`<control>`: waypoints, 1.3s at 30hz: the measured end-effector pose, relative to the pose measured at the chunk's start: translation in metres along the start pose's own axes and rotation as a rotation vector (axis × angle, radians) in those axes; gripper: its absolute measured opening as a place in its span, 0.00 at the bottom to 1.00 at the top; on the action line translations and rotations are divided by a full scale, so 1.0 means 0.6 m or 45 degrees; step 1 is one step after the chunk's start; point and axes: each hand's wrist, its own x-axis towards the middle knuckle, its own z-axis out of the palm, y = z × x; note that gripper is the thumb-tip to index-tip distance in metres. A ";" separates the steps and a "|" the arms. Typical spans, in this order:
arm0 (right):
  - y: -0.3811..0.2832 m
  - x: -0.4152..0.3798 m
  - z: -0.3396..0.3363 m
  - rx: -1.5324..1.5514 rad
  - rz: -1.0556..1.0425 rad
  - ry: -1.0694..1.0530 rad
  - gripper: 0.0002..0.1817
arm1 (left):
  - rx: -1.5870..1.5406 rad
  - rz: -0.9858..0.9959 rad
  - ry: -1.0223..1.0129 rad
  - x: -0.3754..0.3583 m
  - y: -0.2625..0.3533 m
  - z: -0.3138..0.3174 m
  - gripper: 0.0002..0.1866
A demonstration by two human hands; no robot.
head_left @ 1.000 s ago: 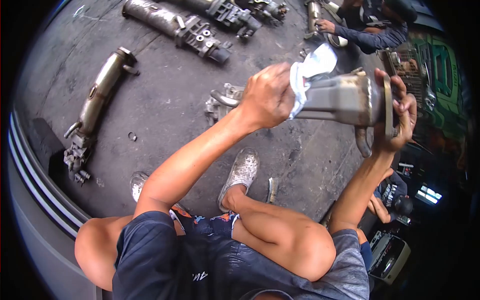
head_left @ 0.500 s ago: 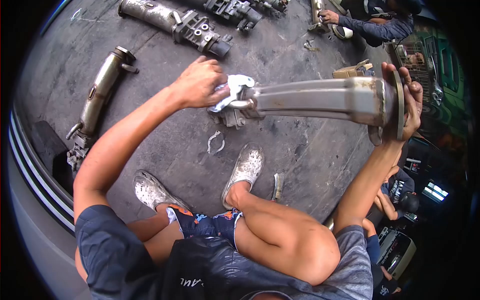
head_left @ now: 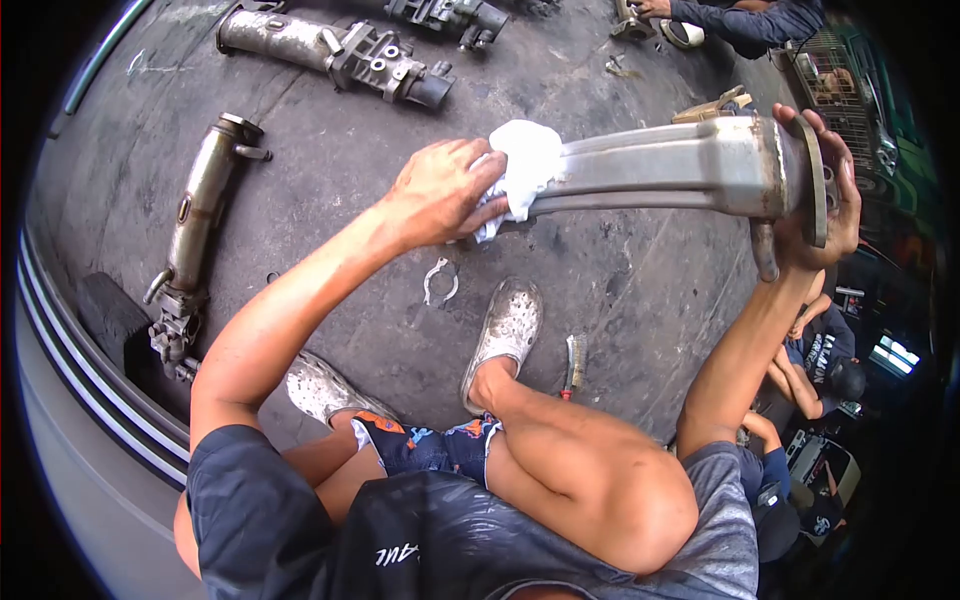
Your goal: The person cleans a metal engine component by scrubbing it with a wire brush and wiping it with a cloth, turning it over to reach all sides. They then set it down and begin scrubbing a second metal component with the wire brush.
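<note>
A long metal EGR cooler (head_left: 650, 172) is held up in front of me, lying nearly level across the view. My right hand (head_left: 842, 222) grips its flanged right end, with fingers wrapped around the flange plate (head_left: 818, 175). Bunched in my left hand (head_left: 445, 195) is a white rag (head_left: 530, 155), pressed against the cooler's left part. The hand and rag hide that left end. A thin side pipe (head_left: 765, 250) points down near the flange.
Another cooler (head_left: 195, 215) lies on the floor at left; more metal assemblies (head_left: 350, 60) lie at the back. Near my shoes (head_left: 505, 330) are a metal clamp ring (head_left: 440, 283) and a wire brush (head_left: 575, 362). A co-worker's sleeve (head_left: 740, 25) shows top right, and other people sit at right.
My left hand and the rag have moved right along the cooler, from its valve end onto the body. The right hand keeps its grip on the flange. The view has shifted slightly.
</note>
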 end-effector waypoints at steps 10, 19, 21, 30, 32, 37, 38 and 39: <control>-0.004 -0.010 0.001 -0.079 -0.013 0.135 0.22 | -0.290 -0.320 -0.097 0.061 -0.007 -0.016 0.16; -0.002 -0.025 0.013 -0.009 -0.064 0.087 0.18 | -0.609 -0.092 0.270 0.035 0.017 -0.013 0.19; -0.002 -0.021 0.017 -0.029 -0.077 0.133 0.18 | -0.492 0.044 0.350 0.054 0.034 -0.015 0.22; -0.002 -0.007 -0.003 -0.035 -0.072 0.037 0.18 | -0.240 -0.040 0.216 0.074 -0.012 0.001 0.22; 0.002 -0.007 -0.009 -0.036 -0.077 -0.009 0.20 | -0.140 0.050 0.372 0.075 0.004 0.011 0.20; 0.000 -0.023 -0.009 -0.481 -0.278 -0.077 0.18 | -0.138 -0.007 0.298 0.086 0.050 0.002 0.21; 0.003 -0.020 -0.017 -0.584 -0.348 -0.089 0.17 | -0.088 -0.046 0.262 0.082 0.040 0.005 0.21; 0.005 -0.014 -0.026 -0.685 -0.424 -0.104 0.16 | 0.019 -0.169 0.091 0.072 0.030 0.002 0.21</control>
